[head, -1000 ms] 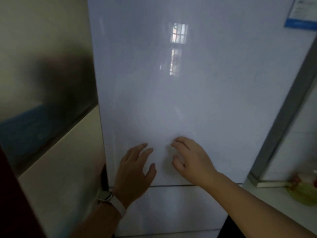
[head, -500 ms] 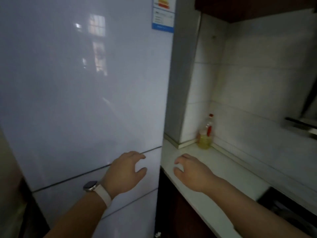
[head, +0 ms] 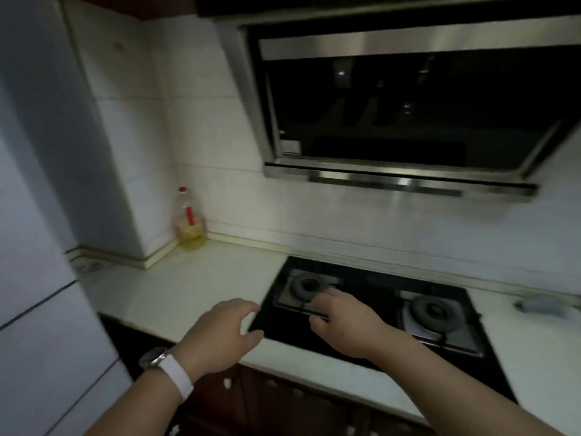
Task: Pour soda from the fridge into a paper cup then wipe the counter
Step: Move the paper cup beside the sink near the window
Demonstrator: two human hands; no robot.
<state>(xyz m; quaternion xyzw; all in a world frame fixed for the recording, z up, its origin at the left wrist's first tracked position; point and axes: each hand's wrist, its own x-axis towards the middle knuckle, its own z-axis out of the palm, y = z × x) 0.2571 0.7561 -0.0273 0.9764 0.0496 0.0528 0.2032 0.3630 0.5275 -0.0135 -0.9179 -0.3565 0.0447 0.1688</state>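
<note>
Hovering above the front edge of the white counter, my left hand hangs with fingers loosely bent, gripping nothing; a white-strapped watch sits on its wrist. My right hand is held over the black gas hob, near its left burner, fingers likewise relaxed and empty. I see the fridge at the far left, doors closed, and an oil bottle in the counter's back corner.
</note>
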